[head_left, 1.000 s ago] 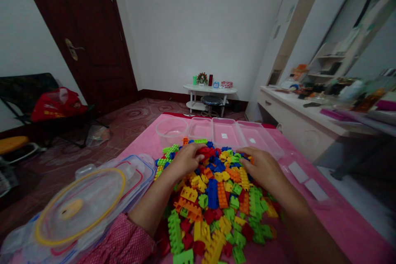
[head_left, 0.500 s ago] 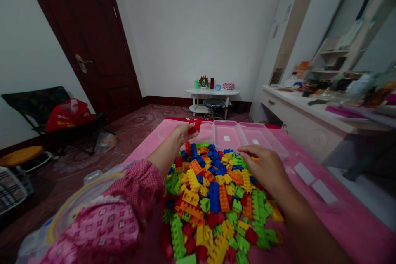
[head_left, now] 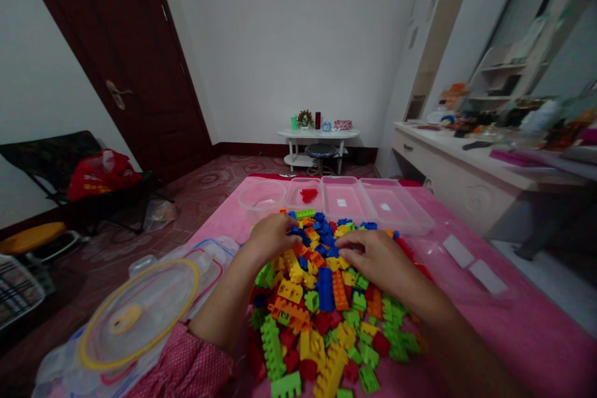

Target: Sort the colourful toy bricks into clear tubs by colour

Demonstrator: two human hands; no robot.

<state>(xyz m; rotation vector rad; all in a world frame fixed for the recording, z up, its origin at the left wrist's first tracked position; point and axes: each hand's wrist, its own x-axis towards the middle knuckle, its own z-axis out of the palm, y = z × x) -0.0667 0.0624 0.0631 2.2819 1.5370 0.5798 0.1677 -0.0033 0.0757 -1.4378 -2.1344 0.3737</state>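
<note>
A mixed heap of toy building bricks (head_left: pixel 325 289) in red, blue, yellow, orange and green lies on the pink-covered table. My left hand (head_left: pixel 273 237) is over the heap's far left side, its thumb and fingers apart beside blue bricks. On the far right side my right hand (head_left: pixel 373 255) reaches in, fingers parted near blue and yellow bricks; nothing shows in its grasp. Red bricks (head_left: pixel 308 194) rest inside a clear rectangular box (head_left: pixel 291 198) behind the heap.
A round clear tub (head_left: pixel 261 194) and two more clear boxes (head_left: pixel 342 200) (head_left: pixel 396 205) line the table's far side. At left lie stacked lids, one yellow-rimmed lid (head_left: pixel 140 317) on top. A clear lid with white labels (head_left: pixel 459 252) is at right.
My left hand has let go of the red brick, now in the clear box, and has come back down to the heap. My right hand has shifted left over the bricks.
</note>
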